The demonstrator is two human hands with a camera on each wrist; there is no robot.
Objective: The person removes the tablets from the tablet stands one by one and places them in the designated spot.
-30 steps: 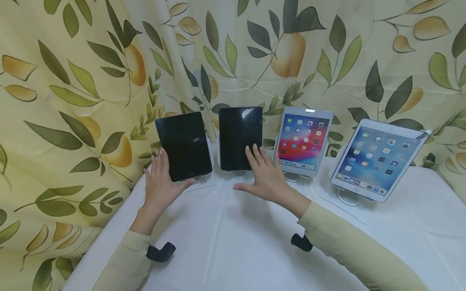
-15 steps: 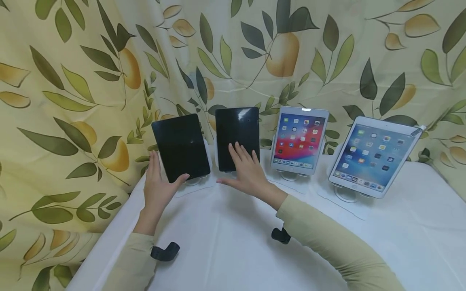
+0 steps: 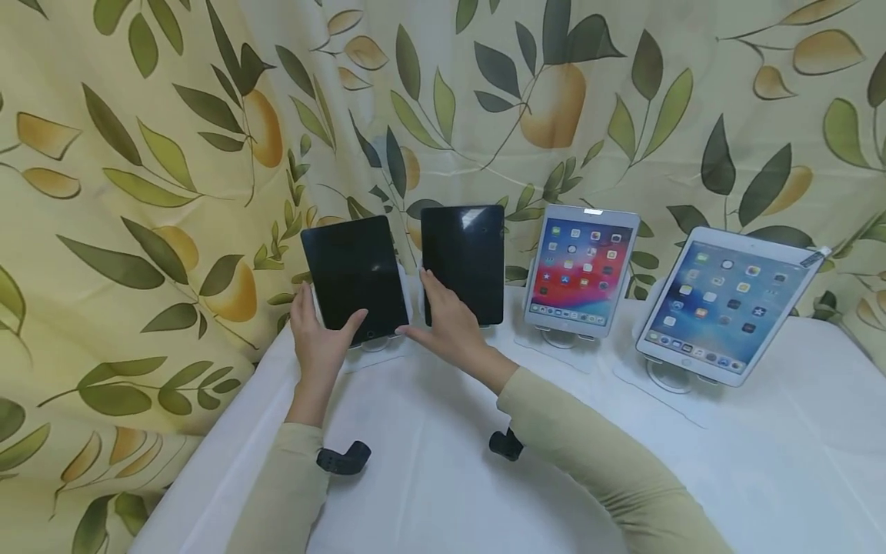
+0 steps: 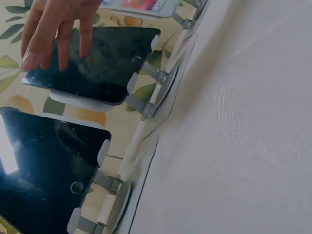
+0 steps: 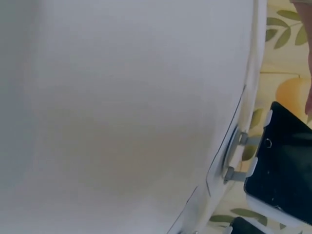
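In the head view a tablet with a dark screen (image 3: 356, 273) leans on a stand at the far left. My left hand (image 3: 318, 342) is at its lower left edge, fingers extended upward and thumb across the screen's lower part. A second dark tablet (image 3: 471, 261) stands to its right. In front of its lower left part is my right hand (image 3: 453, 327), fingers straight and thumb pointing left toward the first tablet. The left wrist view also has this right hand (image 4: 61, 31) over the second tablet (image 4: 100, 68). Whether either hand touches a tablet, I cannot tell.
Two white tablets with lit screens stand on the right: one with a red and blue background (image 3: 581, 265), the other blue (image 3: 727, 304) and tilted. Clear plastic-like stands carry them on a white tablecloth (image 3: 429, 492). A leaf-and-fruit patterned curtain (image 3: 457, 138) hangs close behind.
My right hand has moved left across the second tablet, from beside the red-and-blue one toward the first tablet. The left hand has shifted slightly right, its thumb now further over the screen.
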